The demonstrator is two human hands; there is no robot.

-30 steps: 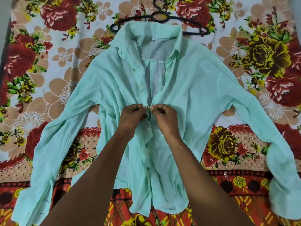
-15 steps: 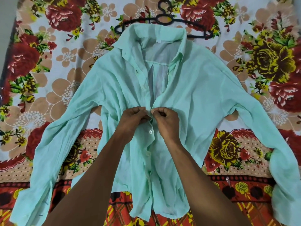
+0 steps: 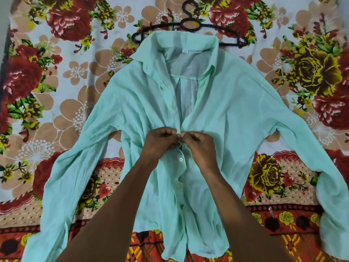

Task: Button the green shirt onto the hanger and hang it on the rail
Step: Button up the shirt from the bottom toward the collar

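Note:
The pale green shirt lies flat, front up, sleeves spread to both sides. A black plastic hanger sits at its collar, with its hook pointing away from me and its arms showing past the collar. My left hand pinches the left placket edge at mid chest. My right hand pinches the right placket edge, fingertips touching the left hand's. Below the hands a white button is fastened. Above them the front gapes open up to the collar.
A floral bedsheet in red, brown and yellow covers the whole surface under the shirt. A dark edge runs along the far left of the view. No rail is in sight.
Both hands stay pinched together on the placket at the same spot. The view has shifted slightly, so the shirt and hanger sit a little lower in the frame.

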